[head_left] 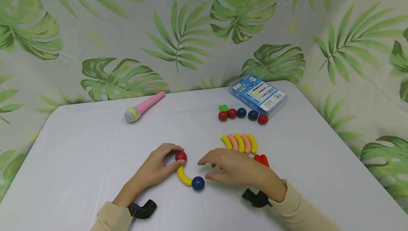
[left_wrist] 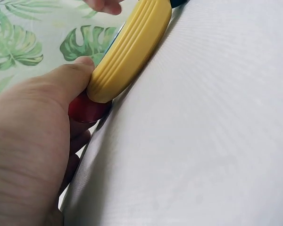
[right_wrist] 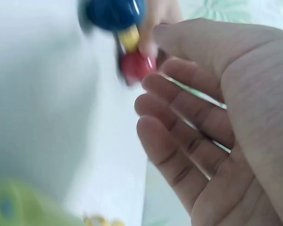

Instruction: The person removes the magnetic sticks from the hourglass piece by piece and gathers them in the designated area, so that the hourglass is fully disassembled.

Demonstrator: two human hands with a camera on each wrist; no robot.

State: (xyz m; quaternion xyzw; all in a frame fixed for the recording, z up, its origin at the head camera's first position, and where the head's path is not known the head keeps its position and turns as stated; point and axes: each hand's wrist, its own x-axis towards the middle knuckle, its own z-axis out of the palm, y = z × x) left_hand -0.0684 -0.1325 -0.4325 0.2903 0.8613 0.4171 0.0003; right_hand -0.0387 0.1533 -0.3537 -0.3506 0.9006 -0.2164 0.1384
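Note:
My left hand (head_left: pixel 159 163) pinches a red ball (head_left: pixel 180 156) between thumb and fingers. A ridged, curved yellow rod (head_left: pixel 183 176) runs from that ball to a dark blue ball (head_left: pixel 198 183), the three forming one chain close over the white table. In the left wrist view the thumb lies at the end of the yellow rod (left_wrist: pixel 132 52), with the red ball (left_wrist: pixel 88 109) partly hidden below it. To the right of the blue ball hovers my right hand (head_left: pixel 236 167), fingers loosely spread and holding nothing; the right wrist view shows its bare palm and the blue ball (right_wrist: pixel 115 13) ahead.
Behind my right hand lie several curved yellow and pink rods (head_left: pixel 239 143) and some red rods (head_left: pixel 264 160). Farther back are a row of red and blue balls (head_left: pixel 241 113), a green piece (head_left: pixel 223 108), a blue-labelled box (head_left: pixel 258 93) and a pink toy microphone (head_left: pixel 145 106).

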